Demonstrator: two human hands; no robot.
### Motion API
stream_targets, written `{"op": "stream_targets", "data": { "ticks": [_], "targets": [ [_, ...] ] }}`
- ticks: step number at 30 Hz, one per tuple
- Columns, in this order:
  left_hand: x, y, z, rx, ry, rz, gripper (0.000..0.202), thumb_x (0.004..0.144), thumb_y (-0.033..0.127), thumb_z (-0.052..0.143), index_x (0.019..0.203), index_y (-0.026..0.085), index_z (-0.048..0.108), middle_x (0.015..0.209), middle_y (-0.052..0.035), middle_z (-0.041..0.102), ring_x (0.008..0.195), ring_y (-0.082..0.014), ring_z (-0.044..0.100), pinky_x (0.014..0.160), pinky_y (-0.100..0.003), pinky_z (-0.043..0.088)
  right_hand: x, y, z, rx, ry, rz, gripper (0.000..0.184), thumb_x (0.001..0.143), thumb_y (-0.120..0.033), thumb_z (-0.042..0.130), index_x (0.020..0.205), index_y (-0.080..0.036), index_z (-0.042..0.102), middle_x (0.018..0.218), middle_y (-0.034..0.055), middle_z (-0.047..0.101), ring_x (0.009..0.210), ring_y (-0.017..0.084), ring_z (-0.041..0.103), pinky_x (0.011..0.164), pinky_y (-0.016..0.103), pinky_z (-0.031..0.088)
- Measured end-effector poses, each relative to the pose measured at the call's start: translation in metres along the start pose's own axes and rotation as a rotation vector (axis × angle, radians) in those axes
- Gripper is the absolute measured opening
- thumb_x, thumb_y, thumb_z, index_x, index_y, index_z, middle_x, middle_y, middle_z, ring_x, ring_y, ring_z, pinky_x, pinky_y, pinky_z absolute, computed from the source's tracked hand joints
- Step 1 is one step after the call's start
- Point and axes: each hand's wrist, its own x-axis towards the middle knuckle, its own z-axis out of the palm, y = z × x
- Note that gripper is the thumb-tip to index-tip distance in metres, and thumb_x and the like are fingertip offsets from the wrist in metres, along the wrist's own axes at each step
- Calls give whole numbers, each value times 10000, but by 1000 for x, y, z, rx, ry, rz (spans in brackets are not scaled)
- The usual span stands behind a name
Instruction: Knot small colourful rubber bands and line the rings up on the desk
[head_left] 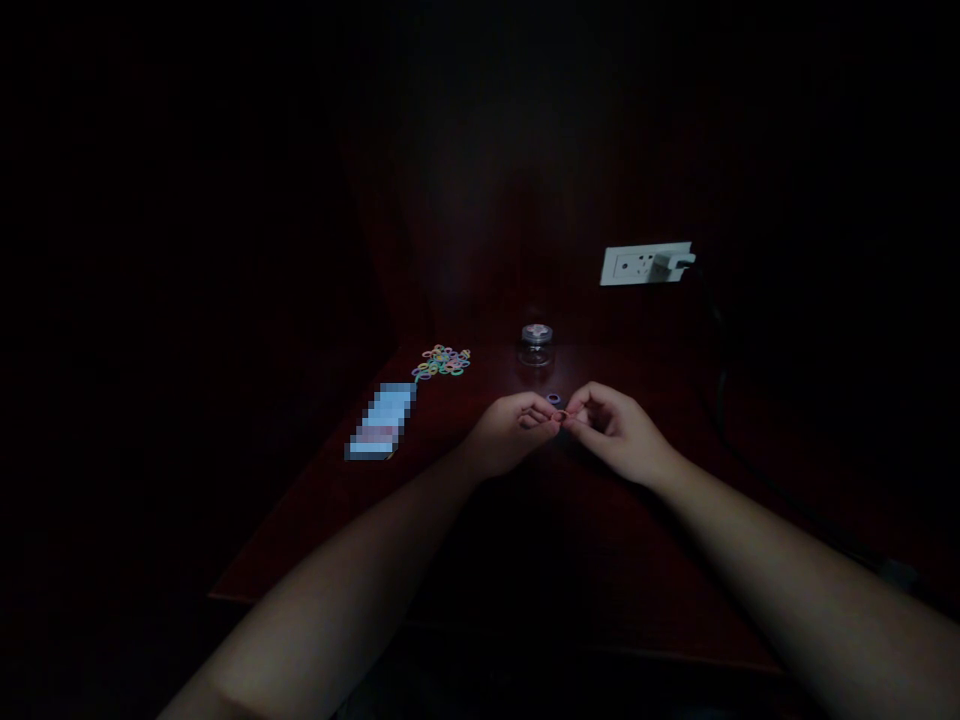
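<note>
Between my two hands is a small orange hair tie (561,414), pinched from both sides just above the table. My left hand (517,425) is closed, thumb and fingertips on the tie's left side. My right hand (611,425) is closed too, gripping its right side between thumb and forefinger. Just behind the fingertips a purple hair tie (553,398) lies flat on the dark red table. Farther left is a loose pile of pastel hair ties (444,362) in several colours. A small clear round jar (536,347) with a lid stands beyond my hands.
A phone-like object (381,422) with a bright, blurred-out screen lies near the left edge of the table (300,540). On the back wall is a white socket plate (646,263) with a charger plugged in. Its dark cable (724,430) runs down the right side.
</note>
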Motion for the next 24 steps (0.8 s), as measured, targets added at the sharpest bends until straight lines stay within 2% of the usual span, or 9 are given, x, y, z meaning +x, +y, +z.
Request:
{"op": "stream_targets", "data": {
  "ticks": [5,9,14,19,24],
  "targets": [
    [0,-3,-1,56,10,8,214,760,278,627,900,117,611,796,-34,621,672,-86,538,621,-206,415,0,-1,-1,12,-45,-12,114,789,-253,573,854,-160,565,661,2,522,583,112,452,544,243,378],
    [0,-2,0,6,9,-24,201,742,265,644,871,116,604,804,-39,634,665,-84,555,617,-204,421,0,1,-2,-17,-56,-17,120,812,-258,542,859,-158,587,683,19,562,599,122,478,555,250,385],
    [1,-2,1,-47,39,-65,190,723,249,657,835,114,585,780,-47,643,660,-93,575,617,-214,429,-1,1,-1,-58,-45,-24,102,799,-253,552,805,-159,593,656,5,542,584,113,460,548,244,382],
    [-1,1,2,85,89,-12,189,732,288,646,814,123,602,787,-46,638,685,-103,569,607,-210,414,-1,2,0,-71,-27,-36,88,778,-244,570,754,-159,574,660,3,527,589,112,457,553,243,389],
    [-2,1,3,19,51,-24,197,734,299,642,794,133,556,691,0,581,580,-70,508,531,-181,360,-1,1,1,-77,-12,-33,82,780,-235,567,744,-162,555,634,-9,507,570,102,438,536,230,374]
  ]
}}
